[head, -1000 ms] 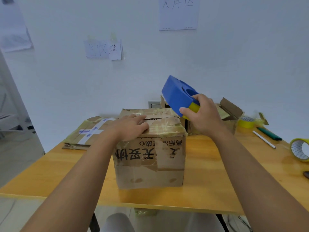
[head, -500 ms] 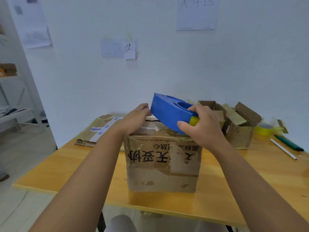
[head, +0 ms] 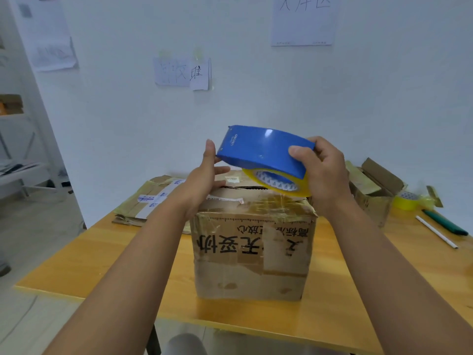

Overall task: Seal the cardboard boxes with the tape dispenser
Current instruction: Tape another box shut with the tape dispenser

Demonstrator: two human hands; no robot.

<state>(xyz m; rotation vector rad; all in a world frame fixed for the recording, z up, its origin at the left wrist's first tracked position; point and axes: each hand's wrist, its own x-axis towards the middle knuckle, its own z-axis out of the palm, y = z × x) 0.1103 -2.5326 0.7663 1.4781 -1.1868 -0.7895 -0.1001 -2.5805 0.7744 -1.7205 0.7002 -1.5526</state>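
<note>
A worn cardboard box (head: 252, 254) with black printed characters stands in the middle of the wooden table (head: 89, 260), its top flaps closed with a dark gap along the seam. Above it my right hand (head: 323, 172) grips a blue tape dispenser (head: 261, 149) with a yellow tape roll (head: 279, 183) showing underneath. The dispenser is held nearly level over the box's top. My left hand (head: 202, 180) is raised at the dispenser's left end, fingers up and touching its front edge, holding nothing.
A flattened taped box (head: 146, 198) lies at the back left. An open small box (head: 376, 190) stands at the back right, with a yellow tape roll (head: 407, 201), a green pen (head: 445, 222) and a white pen (head: 436, 231) beside it. White shelving (head: 23, 155) stands left of the table.
My right hand has turned the dispenser flatter and lifted it, so the yellow roll now shows. My left hand has risen off the box top to the dispenser's left end.
</note>
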